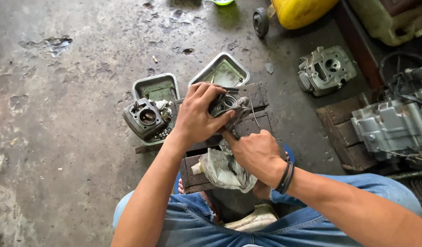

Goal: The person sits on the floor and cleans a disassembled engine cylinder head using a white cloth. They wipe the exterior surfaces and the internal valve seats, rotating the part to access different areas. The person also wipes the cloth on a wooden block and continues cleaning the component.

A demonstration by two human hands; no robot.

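My left hand [198,115] grips a grey metal engine cylinder part [224,104] and holds it on a dark wooden block [256,97]. My right hand [254,152] is closed around a tool handle; its metal end [238,113] presses against the part. A dirty grey rag [225,170] lies on the wood just below both hands.
A cylinder block [144,118] sits by a metal tray [156,87]; a second tray [221,70] is behind. A cylinder head [326,69] lies to the right, an engine case [392,128] on a wooden pallet at far right. A yellow tank [299,11] stands at the top.
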